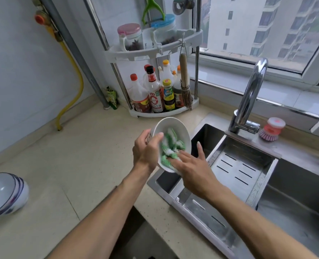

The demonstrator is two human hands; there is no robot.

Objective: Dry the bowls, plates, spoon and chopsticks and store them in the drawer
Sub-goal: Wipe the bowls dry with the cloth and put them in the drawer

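One white glazed ceramic bowl (175, 128) is being dried above the near-left corner of the stainless steel sink (295, 193), tilted steeply so that its open mouth is facing right and toward the person. Being round, the bowl is showing no long axis; its foot is pointing left, away from the sink.

The left hand (146, 146) is gripping the bowl at the rim, thumb hooking over the edge and the remaining fingers curling behind the outer wall. The right hand (194, 165) is pressing a green and white dish cloth (170, 146) into the bowl's interior with nearly straight, spread fingers; nothing is being pinched.

Handling judgement: the bowl is looking rigid, moderately light, fragile, and probably slippery while the glaze is wet. The rim-and-wall hold is appearing suitable; a drop onto the sink would probably be chipping it. The cloth is soft and is conforming to the curve.

Two blue-striped white ceramic bowls (5, 194) are lying nested on the beige speckled counter (71, 156), well left of the sink.
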